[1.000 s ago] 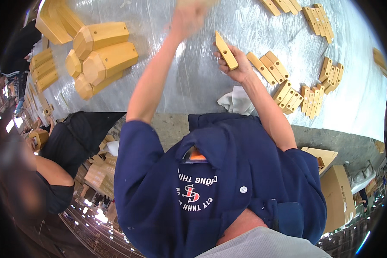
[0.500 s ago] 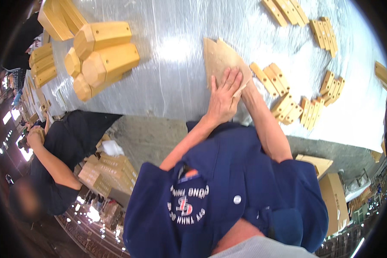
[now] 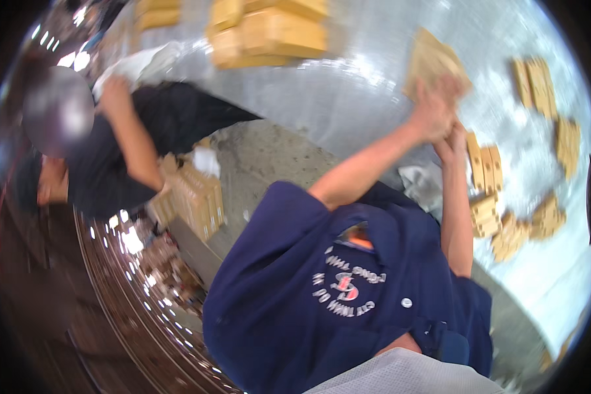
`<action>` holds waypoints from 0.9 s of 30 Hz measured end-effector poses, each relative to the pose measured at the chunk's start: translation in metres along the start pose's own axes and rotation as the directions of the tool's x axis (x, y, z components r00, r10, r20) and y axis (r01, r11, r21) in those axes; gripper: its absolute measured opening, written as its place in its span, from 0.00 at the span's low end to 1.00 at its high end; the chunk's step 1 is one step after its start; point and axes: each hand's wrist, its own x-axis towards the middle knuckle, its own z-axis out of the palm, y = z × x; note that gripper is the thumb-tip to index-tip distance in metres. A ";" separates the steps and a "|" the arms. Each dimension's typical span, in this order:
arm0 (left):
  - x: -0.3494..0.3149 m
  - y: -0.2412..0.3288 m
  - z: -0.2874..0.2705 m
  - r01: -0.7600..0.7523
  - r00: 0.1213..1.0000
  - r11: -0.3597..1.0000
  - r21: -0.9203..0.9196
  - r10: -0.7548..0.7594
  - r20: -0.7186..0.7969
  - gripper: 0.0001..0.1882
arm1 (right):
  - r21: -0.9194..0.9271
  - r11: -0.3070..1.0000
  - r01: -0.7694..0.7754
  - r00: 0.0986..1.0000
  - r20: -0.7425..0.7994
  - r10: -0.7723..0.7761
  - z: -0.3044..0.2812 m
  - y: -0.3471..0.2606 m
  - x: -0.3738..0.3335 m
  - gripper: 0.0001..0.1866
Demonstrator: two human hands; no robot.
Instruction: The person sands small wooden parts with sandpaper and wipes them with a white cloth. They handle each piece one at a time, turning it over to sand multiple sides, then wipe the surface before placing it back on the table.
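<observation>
A folded sheet of brown paper (image 3: 433, 58) lies over the metal-covered table, right of centre. My left hand (image 3: 435, 113) reaches onto its near end, the fingers smeared by motion against the paper. Close below it, my right hand (image 3: 452, 143) touches or nearly touches the heel of the left. Its fingertips are hidden at the left hand, so whether it grips anything does not show. Just right of my right hand are short drilled wooden blocks (image 3: 484, 164), set side by side.
More small wooden blocks (image 3: 537, 85) stand in groups to the right. Large stacked wooden pieces (image 3: 282, 33) lie at the far left of the table. A grey cloth (image 3: 421, 187) is by the near edge. A co-worker (image 3: 105, 171) is at the left, beside cardboard boxes (image 3: 190, 197).
The whole view has turned and shifted. My right hand, earlier partly hidden at the paper's right edge, now shows below my left hand. The paper sits farther from the small blocks.
</observation>
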 end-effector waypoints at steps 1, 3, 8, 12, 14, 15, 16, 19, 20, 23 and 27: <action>-0.012 0.017 -0.003 -0.038 0.999 0.987 0.153 0.035 0.023 0.28 | -0.009 1.000 -0.002 0.998 0.060 0.003 -0.002 0.000 -0.012 0.24; -0.056 0.014 0.014 -0.078 0.991 0.982 0.174 0.058 0.119 0.28 | -0.039 0.974 0.225 0.966 0.136 -0.218 -0.034 0.008 0.014 0.25; -0.018 0.015 0.002 0.079 0.996 0.990 0.118 -0.084 0.037 0.27 | 0.030 1.000 -0.009 0.980 0.199 0.003 -0.024 0.012 0.006 0.24; -0.055 0.031 -0.003 0.001 0.994 0.987 0.161 -0.018 0.106 0.26 | -0.058 0.984 0.166 0.983 0.083 -0.161 -0.041 0.013 0.014 0.25; -0.071 0.026 -0.002 -0.009 0.992 0.989 0.145 -0.009 0.123 0.26 | -0.050 0.985 0.164 0.983 0.089 -0.160 -0.055 0.017 0.025 0.25; -0.068 0.024 -0.003 -0.007 0.992 0.992 0.124 -0.009 0.124 0.26 | -0.044 0.988 0.149 0.984 0.104 -0.143 -0.050 0.019 0.018 0.24; -0.063 0.022 -0.004 -0.004 0.992 0.995 0.104 -0.010 0.127 0.26 | -0.038 0.991 0.129 0.985 0.119 -0.124 -0.046 0.021 0.012 0.23; 0.017 -0.006 0.000 -0.014 0.998 0.983 0.181 0.003 0.064 0.28 | -0.088 0.988 0.124 0.911 0.405 -0.079 -0.056 0.010 0.026 0.22; 0.050 -0.018 0.005 -0.001 0.990 0.982 0.188 -0.026 0.141 0.28 | -0.093 0.986 0.138 0.843 0.534 -0.068 -0.045 0.008 0.018 0.21; 0.086 -0.066 0.002 -0.243 0.955 0.752 0.613 0.073 0.288 0.22 | -0.156 0.971 0.183 0.915 0.387 -0.111 -0.031 0.012 0.022 0.23; 0.033 -0.080 -0.068 0.112 0.993 0.907 -0.405 -0.113 0.021 0.16 | -0.526 0.759 0.383 0.924 0.240 -0.299 -0.009 0.018 -0.017 0.13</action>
